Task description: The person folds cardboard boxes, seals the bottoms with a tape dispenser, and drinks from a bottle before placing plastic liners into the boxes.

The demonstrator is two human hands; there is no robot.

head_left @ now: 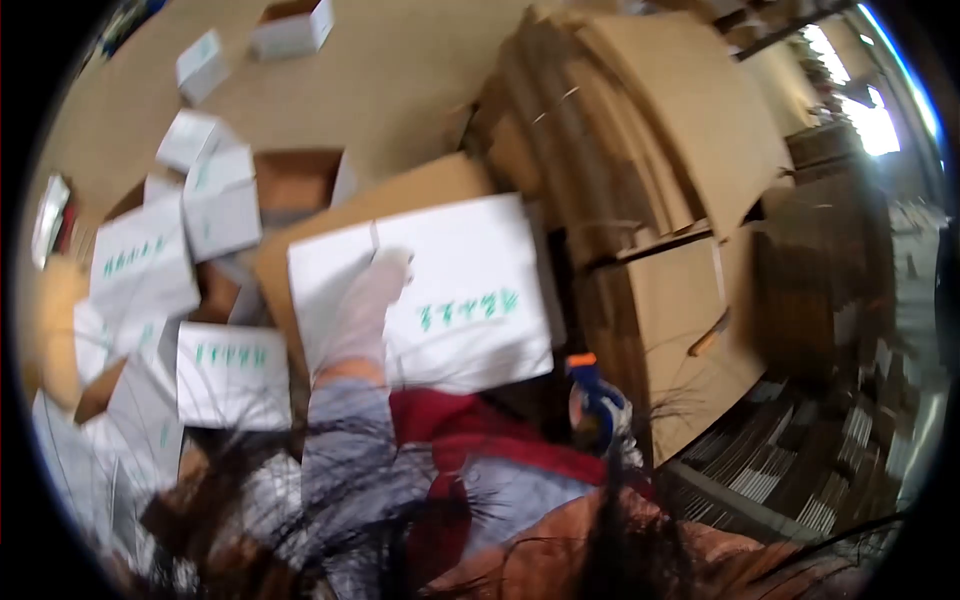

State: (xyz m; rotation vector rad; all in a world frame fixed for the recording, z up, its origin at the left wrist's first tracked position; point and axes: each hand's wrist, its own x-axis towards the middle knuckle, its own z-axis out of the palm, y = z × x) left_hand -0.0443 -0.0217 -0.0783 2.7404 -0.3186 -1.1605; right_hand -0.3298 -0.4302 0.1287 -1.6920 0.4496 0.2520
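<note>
A white box with green printing lies in front of me on a brown cardboard surface. My left hand, in a pale glove, presses on its top face, fingers stretched towards the far edge and somewhat blurred. To the right of the box is a blue tape dispenser with an orange tip. My right hand, gloved and only partly visible, is closed on it. Strands of hair cross the lower part of the view.
On the left, several white boxes with green print lie in a loose heap, some open. A tall stack of flattened brown cardboard stands close on the right. More flat cardboard is piled at lower right. Two boxes sit farther off on the floor.
</note>
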